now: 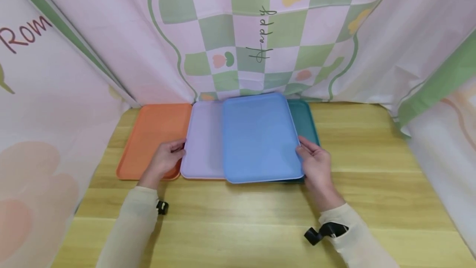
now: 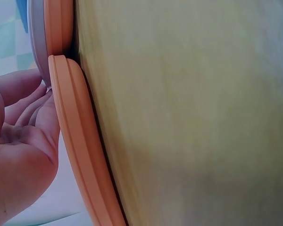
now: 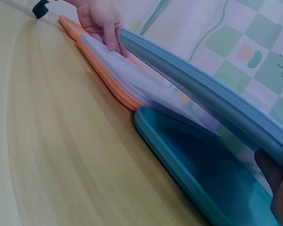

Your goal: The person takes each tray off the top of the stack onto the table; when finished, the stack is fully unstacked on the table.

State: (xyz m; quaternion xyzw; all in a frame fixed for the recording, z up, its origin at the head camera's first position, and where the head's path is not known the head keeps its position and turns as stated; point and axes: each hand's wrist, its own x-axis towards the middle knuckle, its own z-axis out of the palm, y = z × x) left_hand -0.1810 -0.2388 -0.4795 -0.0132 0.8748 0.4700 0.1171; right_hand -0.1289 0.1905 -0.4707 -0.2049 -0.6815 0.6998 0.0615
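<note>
My right hand (image 1: 317, 166) grips the right edge of a blue tray (image 1: 260, 139). That tray is raised and tilted above a teal tray (image 1: 305, 121) and partly covers a purple tray (image 1: 204, 144). At the purple tray's left edge, my left hand (image 1: 165, 160) pinches the rim between thumb and fingers. The purple tray lies on top of an orange tray (image 2: 59, 26), seen edge-on in the left wrist view. Another orange tray (image 1: 158, 129) lies flat to the left, under my left hand. Blue hides much of the teal tray in the head view.
All the trays are lined up along the back of a wooden table (image 1: 230, 226). A checked curtain (image 1: 249, 36) hangs right behind them, and printed cloth walls stand at both sides. Black straps with small devices (image 1: 323, 233) are on the wrists.
</note>
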